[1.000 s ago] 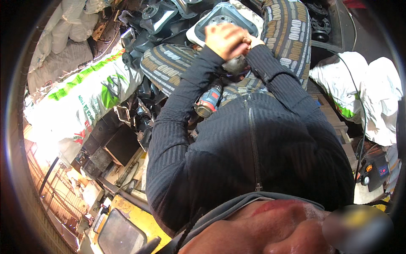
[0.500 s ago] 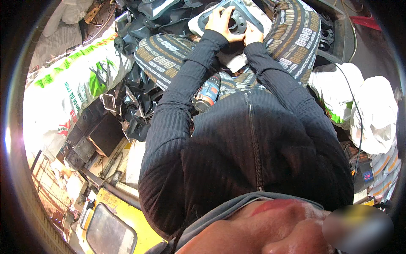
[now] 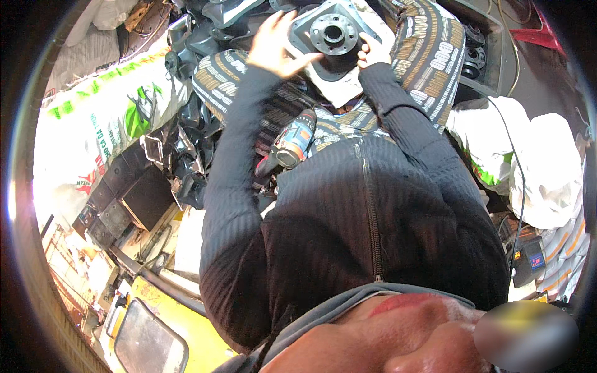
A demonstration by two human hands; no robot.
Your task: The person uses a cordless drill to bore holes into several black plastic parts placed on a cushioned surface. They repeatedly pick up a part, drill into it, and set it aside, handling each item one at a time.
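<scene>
Looking around, we see a heap of dark metal pieces point(image 3: 217, 18) to the far left, and just nearer a white sack point(image 3: 112, 118) with green and red print. On the far right a grey crate point(image 3: 500, 62) holds dark round parts point(image 3: 476, 56), and our patterned right trouser leg point(image 3: 429, 50) stands between it and our work. Nearer on the right sit white bags point(image 3: 547, 171), with a thin black cable point(image 3: 519, 161) running in front of them. A blue-and-black power tool point(image 3: 295, 140) lies near us, just beside our left forearm. The grey metal part point(image 3: 329, 48) is between our knees, over a white cloth point(image 3: 339, 90). Its round hub faces up toward us, the hole's axis pointing our way; the plate beneath is roughly square, so we cannot pick out a long axis across it. Our left hand point(image 3: 273, 46) is at its left edge, fingers spread apart, contact uncertain. Our right hand point(image 3: 376, 50) is at its right edge with fingers curled together; whether they clamp the rim, we cannot tell.
</scene>
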